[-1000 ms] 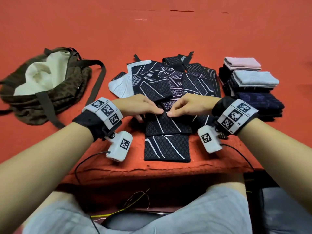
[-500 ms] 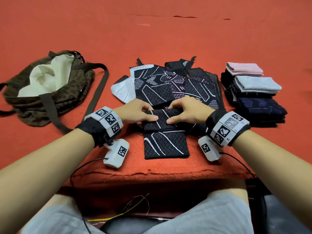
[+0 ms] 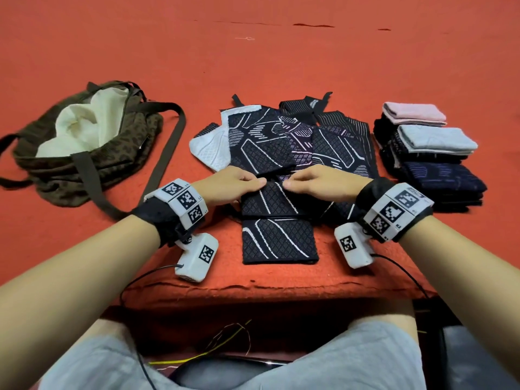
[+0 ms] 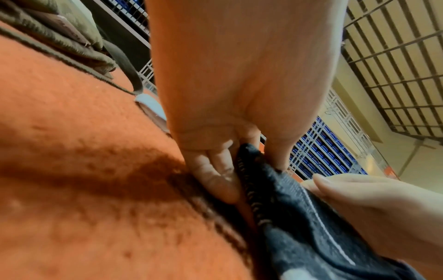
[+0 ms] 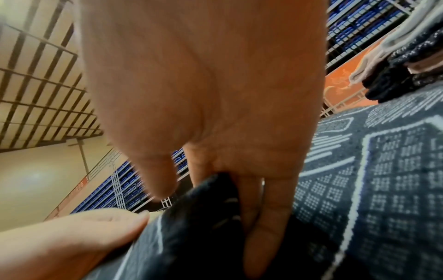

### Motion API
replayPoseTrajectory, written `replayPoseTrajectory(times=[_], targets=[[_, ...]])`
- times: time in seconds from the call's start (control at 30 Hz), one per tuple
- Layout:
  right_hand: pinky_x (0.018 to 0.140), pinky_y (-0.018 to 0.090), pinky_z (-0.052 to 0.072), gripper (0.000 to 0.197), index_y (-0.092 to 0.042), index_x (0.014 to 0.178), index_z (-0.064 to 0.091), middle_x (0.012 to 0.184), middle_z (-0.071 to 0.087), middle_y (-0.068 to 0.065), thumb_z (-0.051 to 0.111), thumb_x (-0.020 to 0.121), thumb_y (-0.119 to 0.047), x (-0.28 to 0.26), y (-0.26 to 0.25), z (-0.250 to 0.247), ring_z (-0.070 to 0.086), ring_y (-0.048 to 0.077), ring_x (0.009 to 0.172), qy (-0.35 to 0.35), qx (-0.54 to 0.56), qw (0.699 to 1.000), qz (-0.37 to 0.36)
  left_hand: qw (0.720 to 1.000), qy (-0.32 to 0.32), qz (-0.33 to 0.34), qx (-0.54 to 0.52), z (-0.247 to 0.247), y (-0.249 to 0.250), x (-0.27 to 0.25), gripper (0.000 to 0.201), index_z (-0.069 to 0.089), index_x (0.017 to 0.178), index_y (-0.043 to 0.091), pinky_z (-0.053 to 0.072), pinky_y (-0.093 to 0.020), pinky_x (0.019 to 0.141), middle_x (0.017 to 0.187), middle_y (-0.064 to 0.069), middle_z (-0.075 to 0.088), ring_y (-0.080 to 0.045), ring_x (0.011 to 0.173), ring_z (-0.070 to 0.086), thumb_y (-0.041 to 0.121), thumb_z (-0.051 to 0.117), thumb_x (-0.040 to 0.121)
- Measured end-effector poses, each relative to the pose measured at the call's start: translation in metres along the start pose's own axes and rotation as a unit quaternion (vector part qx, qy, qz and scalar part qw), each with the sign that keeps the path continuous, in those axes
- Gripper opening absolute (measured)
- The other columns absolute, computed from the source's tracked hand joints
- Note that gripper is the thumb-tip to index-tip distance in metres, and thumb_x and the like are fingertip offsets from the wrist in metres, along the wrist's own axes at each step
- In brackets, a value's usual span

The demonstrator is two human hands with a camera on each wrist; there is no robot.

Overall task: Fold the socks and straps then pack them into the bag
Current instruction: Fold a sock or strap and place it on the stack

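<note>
A dark patterned sock (image 3: 278, 229) lies on the red cloth in front of me, its far end folded back toward me. My left hand (image 3: 233, 184) pinches the left side of that folded end, thumb on top and fingers under the fabric (image 4: 258, 170). My right hand (image 3: 318, 184) pinches the right side the same way (image 5: 215, 204). Behind them lies a heap of unfolded dark and white socks (image 3: 284, 142). The brown bag (image 3: 84, 147) sits open at the left, showing its cream lining.
A stack of folded socks (image 3: 430, 153), pink and grey on top of dark ones, stands at the right. The bag's long strap (image 3: 166, 161) trails toward my left wrist. The table's front edge (image 3: 267, 285) is just below the sock.
Both hands have moved slightly away from me while gripping the sock's folded end. More of the sock's near half now shows below them.
</note>
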State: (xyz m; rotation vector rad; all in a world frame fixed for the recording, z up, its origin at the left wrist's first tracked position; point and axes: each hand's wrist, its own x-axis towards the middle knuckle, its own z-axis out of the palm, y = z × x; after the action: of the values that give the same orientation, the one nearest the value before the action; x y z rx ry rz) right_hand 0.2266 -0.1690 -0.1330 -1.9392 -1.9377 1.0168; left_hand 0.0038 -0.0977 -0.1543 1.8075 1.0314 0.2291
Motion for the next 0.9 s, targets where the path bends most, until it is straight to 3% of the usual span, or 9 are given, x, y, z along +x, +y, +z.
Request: replayPoseTrajectory(times=[0.07, 0.17, 0.33, 0.43, 0.5, 0.57, 0.63, 0.7, 0.9], targets=[[0.082, 0.025, 0.051, 0.034, -0.01, 0.107, 0.075, 0.096, 0.072, -0.005, 0.057, 0.102, -0.039, 0.001, 0.0, -0.003, 0.064, 0.014, 0.085, 0.015, 0.016, 1.0, 0.009, 0.999, 0.003, -0.01, -0.03, -0.001, 0.0, -0.001, 0.023, 0.072, 0.092, 0.01, 0.045, -0.012, 0.057, 0.086, 0.0, 0.068, -0.008, 0.07, 0.059, 0.029, 0.06, 0.1], [0.067, 0.007, 0.044, 0.022, -0.016, 0.115, 0.075, 0.093, 0.069, -0.011, 0.067, 0.098, -0.026, 0.003, -0.001, -0.003, 0.061, 0.004, 0.078, 0.016, -0.047, 0.998, -0.027, 0.998, 0.008, -0.017, -0.052, 0.0, -0.002, -0.001, 0.007, 0.072, 0.095, 0.016, 0.044, -0.007, 0.053, 0.09, 0.001, 0.069, -0.005, 0.074, 0.059, 0.019, 0.066, 0.097], [0.089, 0.021, 0.039, 0.028, -0.021, 0.12, 0.073, 0.114, 0.071, -0.006, 0.067, 0.096, -0.034, 0.003, -0.005, 0.002, 0.064, 0.014, 0.111, 0.044, -0.123, 0.991, -0.034, 0.998, 0.056, -0.003, -0.032, 0.005, -0.006, 0.001, 0.008, 0.074, 0.095, 0.014, 0.041, -0.007, 0.054, 0.091, -0.002, 0.071, -0.007, 0.072, 0.061, 0.021, 0.073, 0.092], [0.102, 0.026, 0.043, 0.054, -0.025, 0.129, 0.064, 0.123, 0.066, -0.008, 0.081, 0.082, -0.045, -0.003, -0.005, 0.003, 0.06, 0.011, 0.113, -0.002, -0.097, 0.995, -0.021, 0.998, 0.066, -0.002, -0.006, 0.006, -0.006, 0.003, 0.012, 0.075, 0.096, 0.016, 0.048, -0.016, 0.068, 0.092, 0.0, 0.073, -0.012, 0.082, 0.066, 0.027, 0.074, 0.09], [0.099, 0.025, 0.044, 0.066, -0.024, 0.131, 0.061, 0.12, 0.064, -0.008, 0.089, 0.073, -0.04, -0.004, -0.005, 0.003, 0.059, 0.011, 0.109, -0.009, -0.129, 0.991, -0.026, 0.999, 0.049, -0.002, -0.008, 0.004, -0.003, -0.001, 0.017, 0.073, 0.099, 0.017, 0.049, -0.022, 0.069, 0.097, -0.002, 0.074, -0.013, 0.084, 0.068, 0.027, 0.079, 0.086], [0.092, 0.026, 0.045, 0.06, -0.024, 0.124, 0.063, 0.114, 0.066, -0.007, 0.091, 0.071, -0.034, -0.002, -0.004, 0.004, 0.06, 0.013, 0.105, 0.003, -0.136, 0.99, -0.034, 1.0, -0.005, 0.011, 0.024, 0.0, 0.001, -0.006, 0.027, 0.071, 0.103, 0.02, 0.052, -0.022, 0.07, 0.1, 0.0, 0.075, -0.011, 0.085, 0.069, 0.02, 0.085, 0.079], [0.088, 0.028, 0.046, 0.05, -0.023, 0.114, 0.065, 0.106, 0.067, -0.007, 0.09, 0.072, -0.032, -0.001, -0.003, 0.005, 0.062, 0.014, 0.1, 0.013, -0.134, 0.99, -0.049, 0.994, -0.045, 0.027, 0.098, -0.003, 0.005, -0.008, 0.036, 0.071, 0.104, 0.021, 0.054, -0.022, 0.081, 0.1, 0.003, 0.076, -0.01, 0.09, 0.072, 0.017, 0.089, 0.074], [0.082, 0.03, 0.046, 0.043, -0.024, 0.104, 0.065, 0.099, 0.066, -0.007, 0.09, 0.071, -0.034, 0.0, -0.004, 0.007, 0.061, 0.015, 0.095, 0.018, -0.149, 0.987, -0.065, 0.978, -0.034, 0.043, 0.199, -0.001, 0.007, -0.008, 0.04, 0.07, 0.102, 0.019, 0.053, -0.029, 0.087, 0.098, 0.004, 0.075, -0.013, 0.092, 0.07, 0.025, 0.091, 0.069], [0.074, 0.035, 0.048, 0.034, -0.03, 0.092, 0.054, 0.083, 0.056, -0.012, 0.081, 0.072, -0.028, -0.017, -0.013, 0.007, 0.055, 0.015, 0.081, 0.085, -0.216, 0.962, -0.146, 0.957, 0.064, 0.149, 0.24, 0.007, 0.01, -0.011, 0.037, 0.051, 0.07, 0.028, 0.038, -0.026, 0.06, 0.069, 0.009, 0.06, -0.007, 0.065, 0.054, 0.017, 0.087, 0.067]])
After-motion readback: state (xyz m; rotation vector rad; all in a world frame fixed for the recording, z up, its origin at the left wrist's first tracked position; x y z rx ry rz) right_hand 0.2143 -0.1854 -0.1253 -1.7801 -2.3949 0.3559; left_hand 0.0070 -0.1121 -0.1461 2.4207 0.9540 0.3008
